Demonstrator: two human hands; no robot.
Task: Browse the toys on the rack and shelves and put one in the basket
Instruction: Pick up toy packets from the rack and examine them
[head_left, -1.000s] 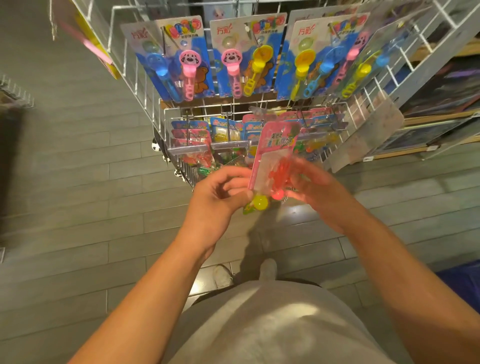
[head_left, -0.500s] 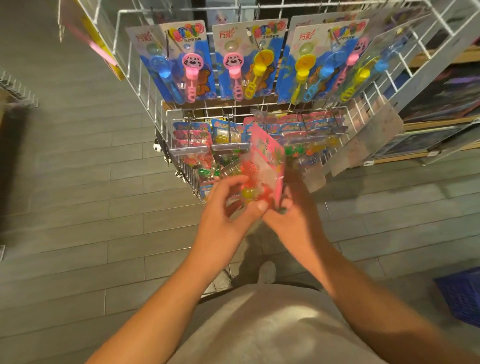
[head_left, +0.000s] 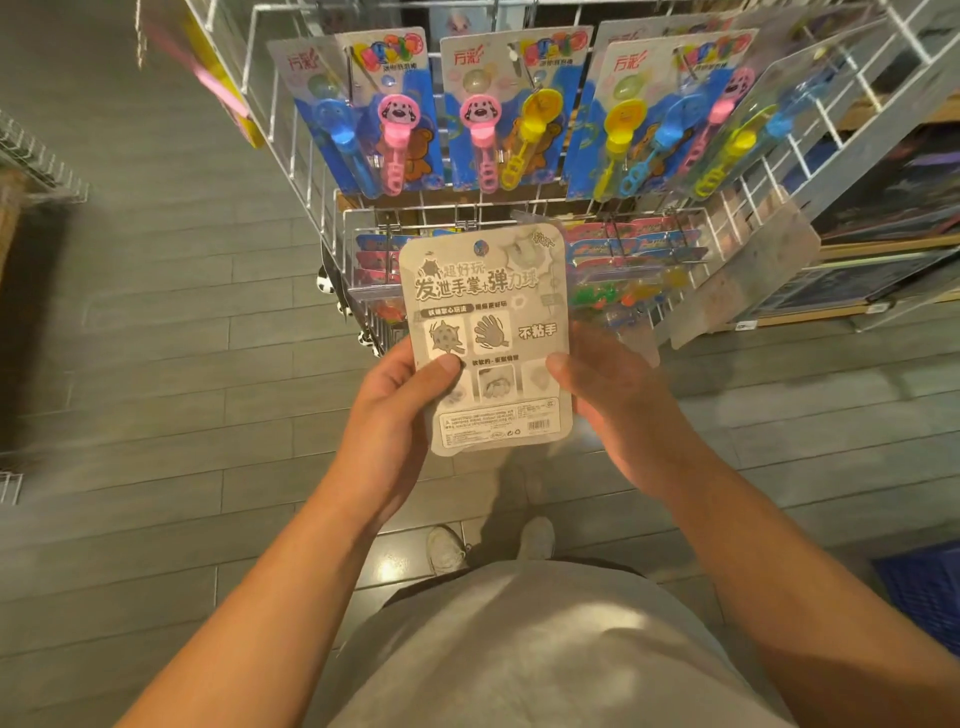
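Observation:
Both my hands hold one carded toy pack (head_left: 488, 332) in front of the wire rack (head_left: 291, 150), its grey printed back turned toward me. My left hand (head_left: 400, 415) grips its left edge, thumb laid on the card. On the right edge, my right hand (head_left: 613, 395) has its thumb on the card and its fingers behind. Several bubble-wand packs (head_left: 488, 114) hang on the rack's upper row, and several more of the small toy packs (head_left: 634, 270) hang on the lower hooks. A blue basket (head_left: 924, 587) shows at the lower right edge, on the floor.
Shelves with flat boxed items (head_left: 893, 218) stand at the right behind the rack. Another wire fixture (head_left: 36, 161) juts in at the left edge. Grey plank flooring (head_left: 156, 364) lies to the left of the rack, and my shoes (head_left: 447, 545) stand below the pack.
The pack has been turned over between my hands, from its pink front to its grey back, and now both hands hold it flat and a little higher.

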